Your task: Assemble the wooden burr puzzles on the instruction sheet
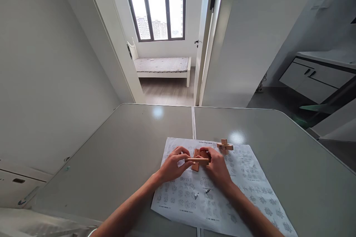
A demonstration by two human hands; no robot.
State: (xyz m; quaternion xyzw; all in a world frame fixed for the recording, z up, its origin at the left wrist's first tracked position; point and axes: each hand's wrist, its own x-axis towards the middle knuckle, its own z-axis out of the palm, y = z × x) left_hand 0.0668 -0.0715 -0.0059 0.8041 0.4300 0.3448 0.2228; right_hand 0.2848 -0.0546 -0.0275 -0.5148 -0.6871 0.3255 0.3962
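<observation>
Both hands meet over a printed paper sheet (178,192) with rows of small diagrams. My left hand (174,163) is closed on the left end of a wooden stick (199,160), pinched between thumb and fingers. My right hand (215,163) is closed around other wooden puzzle pieces (195,166) just behind and beneath that stick; its fingertips are partly hidden. How these pieces join I cannot tell. Beyond my right hand, an assembled wooden cross puzzle (224,147) stands at the sheet's far edge. Two small shiny bits (196,196) lie on the paper nearer to me.
The grey table (111,163) has a seam (194,122) down its middle and rounded far corners. Past its far edge, a doorway with an open door (201,44) shows a bed (162,66) under a window. A white cabinet (314,77) stands at right.
</observation>
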